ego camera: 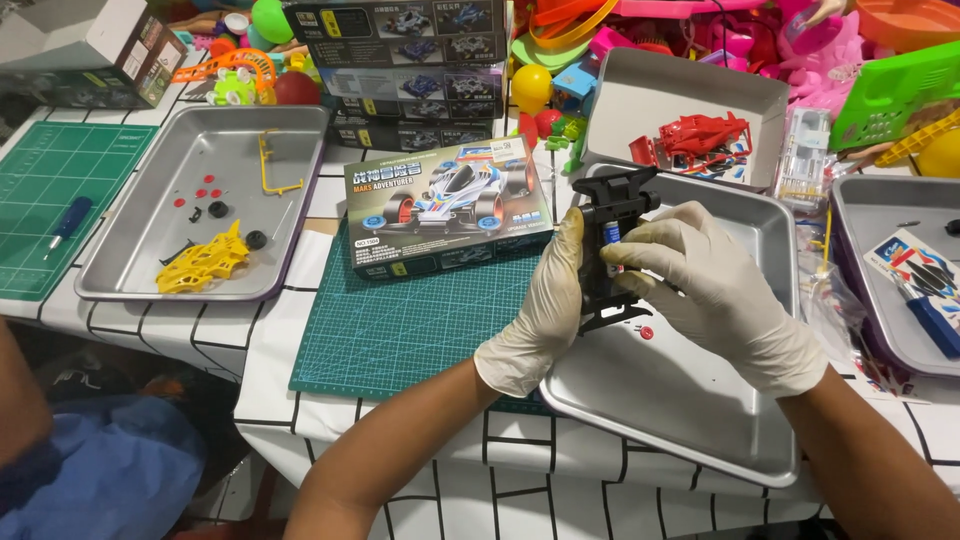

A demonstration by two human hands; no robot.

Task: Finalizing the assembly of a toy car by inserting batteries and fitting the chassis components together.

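We've got the black toy-car chassis [610, 245] up in both gloved hands, held on end over the far-left part of the steel tray [700, 400]. Left hand [540, 310] wraps its left side, fingers clamped on the frame; right hand [700, 290] is closed on the right side w/ fingertips pressing at the middle, where sth small and blue sits in the chassis, prob. a battery, too small to be sure.

How we'd do this step well, as we judge it:
- Left grip stays the anchor; right does the fine pushing. Keep force straight into the slot, not sideways, since thin plastic tabs snap.
- Stay over the tray so anything that pops out lands inside. A tiny red part [646, 332] already lies on the tray floor just below the chassis; don't sweep it w/ a wrist.

Edges & room:
- Left of us: green cutting mat [400, 320], open toward the near side, w/ the kit box [450, 205] at its far edge.
- Far: white box [690, 95] w/ the red car body [700, 138], near the chassis top, little headroom that way.
- Right: second tray [880, 290] w/ sticker sheet, tight.
- Near: tray rim overhangs the table edge, so don't lean on it.
- Far left: another tray [200, 200] w/ yellow parts [203, 262], well apart.
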